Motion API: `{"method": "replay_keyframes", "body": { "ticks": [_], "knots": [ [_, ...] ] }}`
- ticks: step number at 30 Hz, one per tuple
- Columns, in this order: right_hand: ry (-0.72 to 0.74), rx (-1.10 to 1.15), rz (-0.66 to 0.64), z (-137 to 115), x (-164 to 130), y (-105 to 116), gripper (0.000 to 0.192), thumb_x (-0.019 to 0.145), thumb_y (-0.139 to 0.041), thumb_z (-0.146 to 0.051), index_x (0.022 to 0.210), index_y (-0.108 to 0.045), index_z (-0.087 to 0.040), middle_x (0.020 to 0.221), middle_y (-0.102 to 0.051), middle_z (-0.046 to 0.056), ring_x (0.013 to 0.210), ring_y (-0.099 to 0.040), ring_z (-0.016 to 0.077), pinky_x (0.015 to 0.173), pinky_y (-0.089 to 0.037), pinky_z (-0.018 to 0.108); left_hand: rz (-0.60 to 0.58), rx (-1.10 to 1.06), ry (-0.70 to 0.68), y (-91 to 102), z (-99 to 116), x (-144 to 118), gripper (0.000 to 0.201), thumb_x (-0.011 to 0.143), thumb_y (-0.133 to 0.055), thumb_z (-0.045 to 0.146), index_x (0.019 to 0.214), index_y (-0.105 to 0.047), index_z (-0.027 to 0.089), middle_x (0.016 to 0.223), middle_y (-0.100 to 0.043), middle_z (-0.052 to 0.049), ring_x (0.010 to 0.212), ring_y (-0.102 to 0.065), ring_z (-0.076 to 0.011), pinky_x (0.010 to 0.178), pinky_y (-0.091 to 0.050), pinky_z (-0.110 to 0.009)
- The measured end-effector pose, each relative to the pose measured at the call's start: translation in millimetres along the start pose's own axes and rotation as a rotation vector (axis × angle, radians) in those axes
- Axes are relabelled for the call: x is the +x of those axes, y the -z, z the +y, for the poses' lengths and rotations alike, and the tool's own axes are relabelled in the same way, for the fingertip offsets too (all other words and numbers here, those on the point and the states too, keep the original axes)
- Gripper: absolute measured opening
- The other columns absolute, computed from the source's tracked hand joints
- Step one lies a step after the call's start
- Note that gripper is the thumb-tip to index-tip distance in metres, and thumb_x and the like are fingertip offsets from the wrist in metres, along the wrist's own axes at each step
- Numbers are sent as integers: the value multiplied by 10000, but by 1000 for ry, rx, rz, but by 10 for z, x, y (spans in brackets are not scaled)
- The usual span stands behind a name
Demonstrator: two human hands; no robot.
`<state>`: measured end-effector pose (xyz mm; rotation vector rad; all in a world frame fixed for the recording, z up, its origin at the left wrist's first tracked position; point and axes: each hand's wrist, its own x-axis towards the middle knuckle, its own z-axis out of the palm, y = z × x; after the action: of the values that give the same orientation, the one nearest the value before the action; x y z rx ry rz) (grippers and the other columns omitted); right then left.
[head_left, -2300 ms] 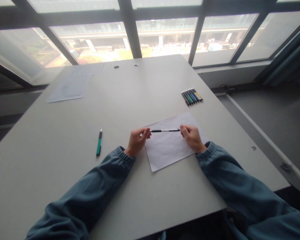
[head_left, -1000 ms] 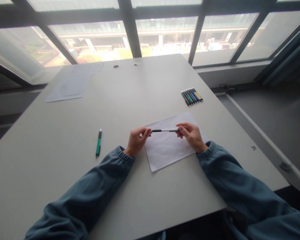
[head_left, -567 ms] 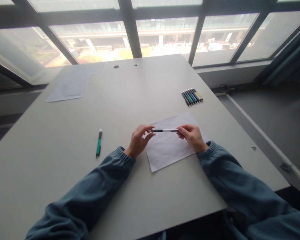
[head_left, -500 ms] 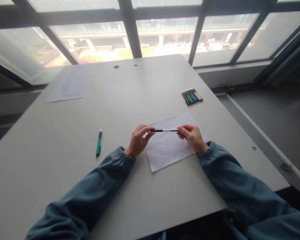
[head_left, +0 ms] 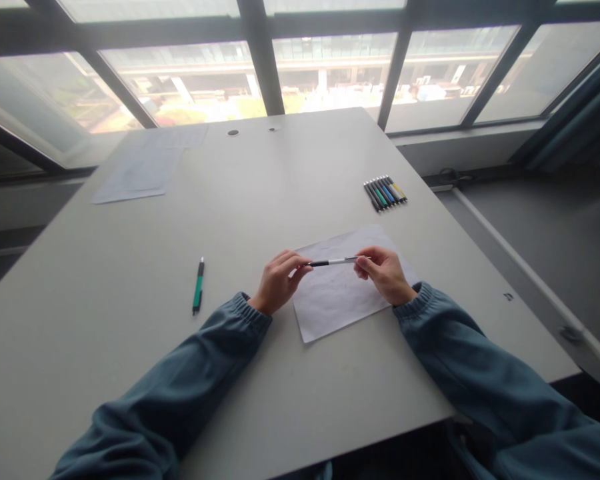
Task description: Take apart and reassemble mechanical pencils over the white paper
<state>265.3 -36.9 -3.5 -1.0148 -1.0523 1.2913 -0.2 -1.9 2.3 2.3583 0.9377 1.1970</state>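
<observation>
I hold a black and white pen (head_left: 333, 262) level above a white sheet of paper (head_left: 347, 293) on the grey table (head_left: 260, 193). My left hand (head_left: 279, 281) pinches its left, dark end between thumb and fingers. My right hand (head_left: 384, 273) grips its right end with the fingertips. The pen tilts slightly, its right end a little higher. Both sleeves are blue-grey.
A green and black pen (head_left: 198, 287) lies alone on the table to the left. Several pens (head_left: 385, 192) lie side by side at the far right. More paper sheets (head_left: 141, 170) lie at the far left near the windows. The table's right edge is close.
My left fingers have shifted their hold on the pen's left end. My right fingers have re-gripped, and the pen's right end has risen slightly. The pen stays over the paper.
</observation>
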Motion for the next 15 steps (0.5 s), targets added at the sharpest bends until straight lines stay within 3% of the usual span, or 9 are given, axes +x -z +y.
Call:
{"method": "replay_keyframes", "body": {
  "ticks": [8, 15],
  "knots": [
    [6, -53, -64, -62, -25, -28, 327, 770, -836, -448, 805, -677, -164, 614, -687, 12, 490, -569, 108, 470, -455, 251, -34, -40, -16, 17, 20, 4, 149, 1010, -544, 256, 919, -637, 183, 811, -588, -29, 738, -538, -145, 678, -431, -275],
    [26, -134, -41, -56, -33, -44, 336, 736, -855, -450, 824, -701, -165, 660, -720, 31, 543, -613, 125, 523, -503, 266, -64, -158, 70, -5, 24, -14, 467, 1061, -396, 389, 641, -439, 189, 623, -424, 13, 589, -405, -129, 597, -345, -285]
  ]
}}
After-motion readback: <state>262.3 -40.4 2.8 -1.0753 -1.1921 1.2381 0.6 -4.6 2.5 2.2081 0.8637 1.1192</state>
